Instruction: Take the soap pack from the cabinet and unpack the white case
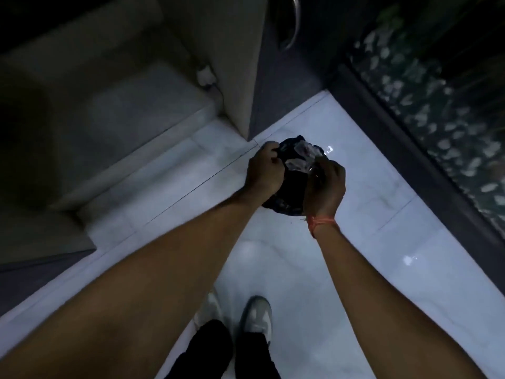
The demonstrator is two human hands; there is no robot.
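Both of my hands are held out over the floor around a dark bin lined with a black bag [289,198]. My left hand [263,172] grips the bag's left rim. My right hand [325,187], with an orange thread on its wrist, pinches a crumpled clear plastic wrapper [300,157] that lies in the bin's mouth. No soap pack or white case shows in the dim light; the hands hide most of the bin.
A glossy white marble floor [369,269] lies under me, with my grey shoes [257,315] at the bottom. A beige cabinet panel [240,64] and a dark door with a metal handle [293,26] stand behind the bin. A dark patterned glass wall [426,110] runs along the right.
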